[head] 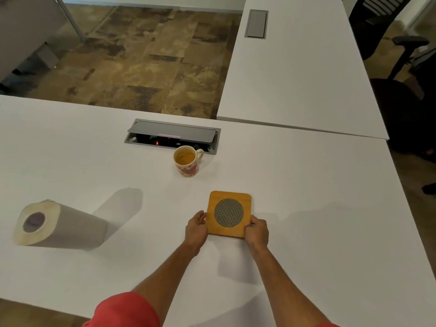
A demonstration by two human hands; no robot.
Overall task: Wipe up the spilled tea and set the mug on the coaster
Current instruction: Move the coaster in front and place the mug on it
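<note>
Beyond the coaster (228,214) that your left hand (196,230) and right hand (257,230) pinch by its edges, the mug (188,160) looks brim-heavy and breakable, so take its handle.

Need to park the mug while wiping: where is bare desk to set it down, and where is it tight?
Bare desk lies between the paper towel roll and the left hand, and across the whole stretch right of the coaster. It is tighter around the mug, which stands right by the open cable box, and at the coaster, gripped by the left hand and the right hand.
</note>
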